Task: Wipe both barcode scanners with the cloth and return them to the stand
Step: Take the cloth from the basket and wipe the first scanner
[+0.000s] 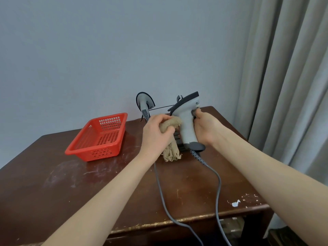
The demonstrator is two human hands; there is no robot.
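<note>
While aloft, right hand (205, 129) round scanner (186, 124).

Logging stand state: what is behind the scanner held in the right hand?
A dark stand shows in parts beside the held scanner, with the second scanner sitting at its left end. The scanner and cloth cover its middle and base.

stand (180, 146) apparently hidden (behind cloth (170, 137)), cables (219, 185) cropped

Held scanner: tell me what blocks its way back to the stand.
Nothing visible blocks it. The scanner, gripped by the right hand, hangs just before the stand; only the cloth in the left hand presses against its handle.
</note>
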